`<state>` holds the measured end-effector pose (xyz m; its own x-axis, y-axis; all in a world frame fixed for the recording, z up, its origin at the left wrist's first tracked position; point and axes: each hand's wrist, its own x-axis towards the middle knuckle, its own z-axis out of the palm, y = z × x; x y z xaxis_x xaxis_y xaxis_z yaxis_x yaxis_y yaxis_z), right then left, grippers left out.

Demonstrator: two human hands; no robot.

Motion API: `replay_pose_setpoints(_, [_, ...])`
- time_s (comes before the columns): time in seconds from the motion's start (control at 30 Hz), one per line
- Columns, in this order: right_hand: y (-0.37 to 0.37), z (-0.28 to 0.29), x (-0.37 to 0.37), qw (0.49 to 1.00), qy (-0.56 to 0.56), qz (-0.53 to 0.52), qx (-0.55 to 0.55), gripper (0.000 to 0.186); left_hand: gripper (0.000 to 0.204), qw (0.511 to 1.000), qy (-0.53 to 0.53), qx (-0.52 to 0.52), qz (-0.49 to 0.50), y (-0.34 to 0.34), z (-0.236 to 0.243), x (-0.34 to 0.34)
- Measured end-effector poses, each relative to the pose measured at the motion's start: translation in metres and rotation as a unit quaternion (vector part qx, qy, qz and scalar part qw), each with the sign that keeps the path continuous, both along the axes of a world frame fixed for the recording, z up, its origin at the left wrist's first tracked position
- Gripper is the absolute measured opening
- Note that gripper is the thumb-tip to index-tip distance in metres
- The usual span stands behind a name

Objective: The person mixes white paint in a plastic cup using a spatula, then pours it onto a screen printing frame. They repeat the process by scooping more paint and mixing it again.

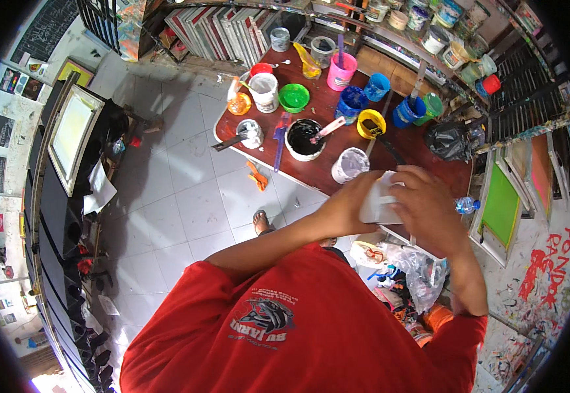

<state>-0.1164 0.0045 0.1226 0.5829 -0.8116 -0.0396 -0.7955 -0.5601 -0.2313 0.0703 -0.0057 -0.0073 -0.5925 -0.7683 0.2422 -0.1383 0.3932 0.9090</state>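
Note:
Both my hands are closed round a white, translucent plastic container, held above the front edge of the red-brown table. My left hand grips its left side. My right hand wraps over its right side and top, hiding part of it. Just beyond stands a tub of pale grey paint. Farther left is a white tub of black paint with a pinkish-handled spatula in it. Near it are a yellow pot and a blue pot.
A small white pot, a purple squeegee-like tool and a green bowl occupy the table's left. A water bottle lies right of my right hand. Below are plastic bags. An orange clamp lies on the tiled floor.

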Motion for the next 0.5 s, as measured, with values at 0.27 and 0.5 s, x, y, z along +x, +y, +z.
replay_pose_setpoints(0.27, [-0.019, -0.012, 0.187, 0.996, -0.084, 0.004, -0.001, 0.04, 0.089, 0.985, -0.005, 0.114, 0.129, 0.015, -0.021, 0.213])
replay_pose_setpoints(0.5, [-0.045, -0.029, 0.277, 0.994, -0.098, 0.026, 0.039, 0.036, 0.08, 0.973, -0.027, 0.126, 0.193, 0.01, 0.001, 0.312])
